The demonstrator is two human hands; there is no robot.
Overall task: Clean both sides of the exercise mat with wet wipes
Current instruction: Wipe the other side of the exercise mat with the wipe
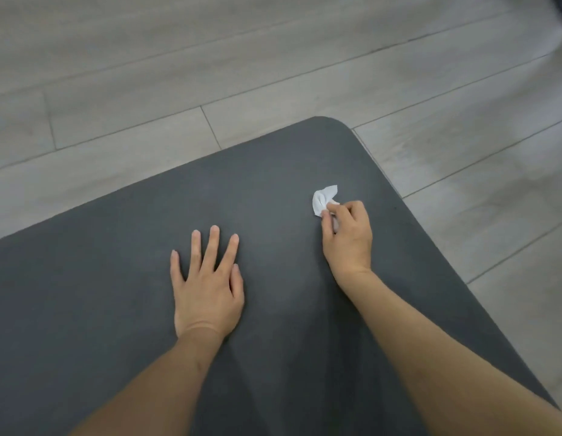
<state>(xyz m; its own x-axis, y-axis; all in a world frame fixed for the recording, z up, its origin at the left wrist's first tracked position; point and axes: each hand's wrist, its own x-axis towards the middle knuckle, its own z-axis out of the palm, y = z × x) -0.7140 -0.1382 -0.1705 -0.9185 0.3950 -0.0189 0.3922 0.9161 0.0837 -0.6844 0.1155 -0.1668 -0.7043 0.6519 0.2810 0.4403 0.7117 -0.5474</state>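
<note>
Dark grey exercise mat (pixel 273 309) lies flat on wood-look floor (pixel 147 73), far rounded corner in view, near end cut off. Left hand (pixel 207 287) flat, fingers spread, pinning mat. Right hand (pixel 347 237), grip pinched on crumpled wet wipe (pixel 324 199) near the corner. Step: wiping top side. Next: sweep w/ steady pressure. Underside hidden; dirt and wet streaks hard to make out.

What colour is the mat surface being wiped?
Dark charcoal grey, plain, no pattern visible. The head view shows the mat clearly, under the white wipe.

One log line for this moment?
left hand flat on dark grey exercise mat | right hand pinching crumpled white wet wipe near corner
</note>
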